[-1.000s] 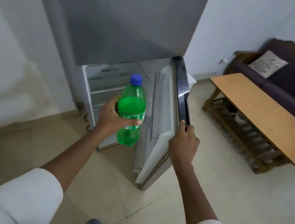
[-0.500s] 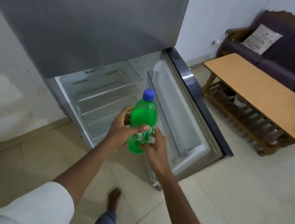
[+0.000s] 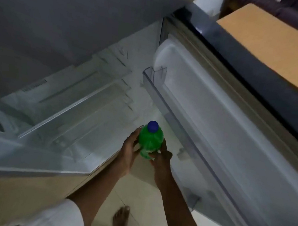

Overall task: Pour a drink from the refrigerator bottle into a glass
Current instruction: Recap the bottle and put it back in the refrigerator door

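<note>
Green bottle [image 3: 150, 141] upright, clasped between both hands [image 3: 147, 152].

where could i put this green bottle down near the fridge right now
Free: the bare wooden tabletop beyond the open fridge door, the empty glass shelves inside, and the clear door bin. Crowded: both hands clasp the green plastic bottle in the gap between.

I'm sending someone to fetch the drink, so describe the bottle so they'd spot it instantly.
Start at the open refrigerator, its door swung wide to the right. In the gap between shelves and door, above the tiled floor, the left hand and right hand hold the bottle upright. It is bright green with a blue cap, the only vivid thing there.
</note>
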